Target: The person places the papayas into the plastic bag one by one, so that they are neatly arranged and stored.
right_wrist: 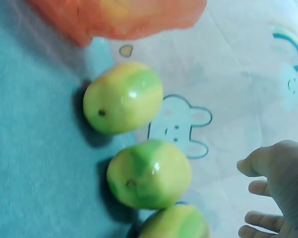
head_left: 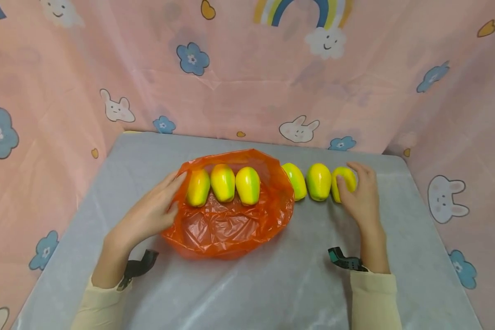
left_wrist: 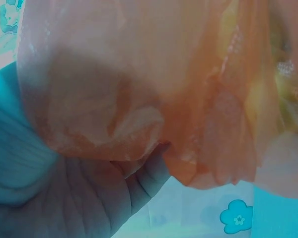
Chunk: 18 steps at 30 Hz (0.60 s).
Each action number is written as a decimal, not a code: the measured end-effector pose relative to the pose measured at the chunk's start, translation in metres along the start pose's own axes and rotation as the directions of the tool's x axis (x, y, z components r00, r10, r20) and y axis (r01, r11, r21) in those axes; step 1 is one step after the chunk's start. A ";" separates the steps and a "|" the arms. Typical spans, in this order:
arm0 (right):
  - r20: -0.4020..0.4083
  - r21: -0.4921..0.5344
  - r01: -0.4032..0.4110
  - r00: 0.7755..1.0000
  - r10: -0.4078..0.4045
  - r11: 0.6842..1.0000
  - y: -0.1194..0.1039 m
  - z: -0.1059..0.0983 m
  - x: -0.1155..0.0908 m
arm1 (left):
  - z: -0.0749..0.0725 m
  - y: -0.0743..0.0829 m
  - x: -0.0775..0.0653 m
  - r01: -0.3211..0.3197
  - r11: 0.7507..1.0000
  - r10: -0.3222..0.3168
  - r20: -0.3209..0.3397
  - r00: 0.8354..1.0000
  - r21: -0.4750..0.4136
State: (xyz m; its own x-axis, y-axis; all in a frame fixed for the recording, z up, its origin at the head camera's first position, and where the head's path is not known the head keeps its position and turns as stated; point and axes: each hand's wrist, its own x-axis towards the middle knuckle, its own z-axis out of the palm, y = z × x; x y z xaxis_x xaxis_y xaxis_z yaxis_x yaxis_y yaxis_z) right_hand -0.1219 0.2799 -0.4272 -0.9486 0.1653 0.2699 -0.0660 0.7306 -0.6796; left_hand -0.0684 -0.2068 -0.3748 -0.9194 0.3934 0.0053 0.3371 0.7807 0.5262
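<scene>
The rightmost yellow-green fruit (head_left: 348,174) ends a row on the grey table (head_left: 305,261), its long axis running away from the person. The right hand (head_left: 364,195) brackets it, ungripping; only the right wrist view shows spread fingers clear of the fruit. The left hand (head_left: 154,208) pinches the orange bag (head_left: 220,229), its mouth facing up, three fruits inside; its film hides several fingers in the left wrist view.

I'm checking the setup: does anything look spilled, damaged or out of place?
Nothing stands out: three yellow-green oval fruits lie in the open orange plastic bag, three matching fruits sit in a row beside it, and no spill or damage shows.
</scene>
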 end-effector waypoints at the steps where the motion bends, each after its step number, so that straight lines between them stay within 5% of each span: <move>1: 0.009 -0.016 -0.008 1.000 0.008 1.000 0.005 0.001 0.000 | 0.000 0.000 0.000 0.000 1.000 0.000 0.000 1.000 0.002; 7: 0.079 -0.092 -0.063 0.994 0.070 0.994 0.024 0.004 0.000 | -0.001 0.000 -0.003 0.004 1.000 -0.004 0.002 1.000 0.012; 18: 0.147 -0.070 -0.120 0.981 0.129 0.990 0.045 0.012 0.004 | 0.000 0.005 0.000 0.002 1.000 -0.003 0.013 1.000 0.022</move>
State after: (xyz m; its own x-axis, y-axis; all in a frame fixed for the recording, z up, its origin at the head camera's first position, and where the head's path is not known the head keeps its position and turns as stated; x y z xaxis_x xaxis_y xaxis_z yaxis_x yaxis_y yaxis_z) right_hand -0.1321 0.3059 -0.4649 -0.9842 0.1594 0.0768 0.0701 0.7499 -0.6578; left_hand -0.0666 -0.2031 -0.3718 -0.9175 0.3977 -0.0076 0.3393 0.7923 0.5072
